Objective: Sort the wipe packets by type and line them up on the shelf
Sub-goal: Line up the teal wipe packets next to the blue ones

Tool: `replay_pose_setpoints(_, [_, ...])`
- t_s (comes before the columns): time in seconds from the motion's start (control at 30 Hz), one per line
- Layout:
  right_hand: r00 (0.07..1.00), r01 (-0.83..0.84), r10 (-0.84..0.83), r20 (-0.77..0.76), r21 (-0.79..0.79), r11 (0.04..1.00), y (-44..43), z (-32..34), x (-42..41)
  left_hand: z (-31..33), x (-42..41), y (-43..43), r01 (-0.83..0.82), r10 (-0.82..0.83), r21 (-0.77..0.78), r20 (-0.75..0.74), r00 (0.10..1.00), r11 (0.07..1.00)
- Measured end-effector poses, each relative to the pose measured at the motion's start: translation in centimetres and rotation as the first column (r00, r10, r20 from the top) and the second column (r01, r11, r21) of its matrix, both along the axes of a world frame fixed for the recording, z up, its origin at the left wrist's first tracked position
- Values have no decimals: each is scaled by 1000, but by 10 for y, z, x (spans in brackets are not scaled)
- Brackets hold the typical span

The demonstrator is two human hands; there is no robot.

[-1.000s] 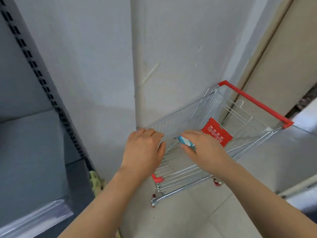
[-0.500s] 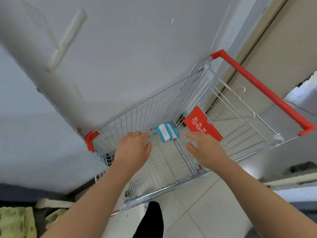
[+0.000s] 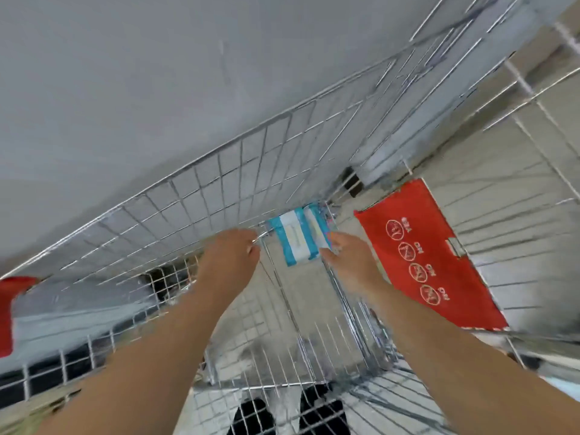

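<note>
Two blue-and-white wipe packets (image 3: 295, 241) lie side by side on the wire floor of a small shopping cart (image 3: 219, 171), near its far end. My left hand (image 3: 230, 257) reaches down into the cart just left of the packets, fingers loosely bent, holding nothing. From the other side, my right hand (image 3: 346, 259) has its fingertips against the right edge of the packets; no grip shows. The shelf is out of view.
A red plastic seat flap (image 3: 433, 262) with round warning signs stands at the cart's right. A red corner bumper (image 3: 9, 309) sits at the far left. A grey wall rises behind the cart. Dark shoes (image 3: 323, 412) show through the wire on the tiled floor.
The view has tilted from the shelf and wall down into the cart. Both hands have reached deeper toward the packets; the right hand now touches them.
</note>
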State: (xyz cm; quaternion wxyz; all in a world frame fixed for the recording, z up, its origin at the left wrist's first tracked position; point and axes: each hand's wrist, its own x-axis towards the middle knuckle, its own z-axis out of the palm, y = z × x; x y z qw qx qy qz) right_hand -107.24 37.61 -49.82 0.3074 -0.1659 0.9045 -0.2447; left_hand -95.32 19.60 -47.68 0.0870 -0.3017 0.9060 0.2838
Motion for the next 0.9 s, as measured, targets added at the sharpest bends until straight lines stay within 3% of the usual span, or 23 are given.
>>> replay_pose_setpoints(0.13, [999, -2, 0, 55, 31, 1000, -27, -77, -28, -72, -27, 0, -139, 138, 84, 20, 990, 987])
replay_pose_setpoints(0.3, [991, 102, -97, 89, -57, 993, -44, -135, -37, -129, -39, 3, -194, 184, 145, 84, 979, 970])
replay_pose_setpoints(0.47, [979, 85, -71, 190, -65, 994, -39, -140, -35, -146, -43, 9, -336, 347, 351, 35, 937, 874])
replay_pose_setpoints(0.57, [956, -18, 57, 289, -134, 991, -30, -134, -25, -141, -43, 10, -360, 381, 422, 38, 924, 832])
replay_pose_setpoints(0.67, [970, -44, 85, 226, -181, 982, -25, -132, -19, -136, -38, 8, -323, 314, 408, 92, 945, 854])
replay_pose_setpoints(0.8, [986, -121, 113, -123, -52, 991, -27, -141, -34, -133, -21, -4, -365, 359, 368, 87, 929, 855])
replay_pose_setpoints(0.9, [983, -112, 114, -145, 20, 993, -36, -150, -35, -131, -4, -12, -455, 463, 385, 78, 883, 803])
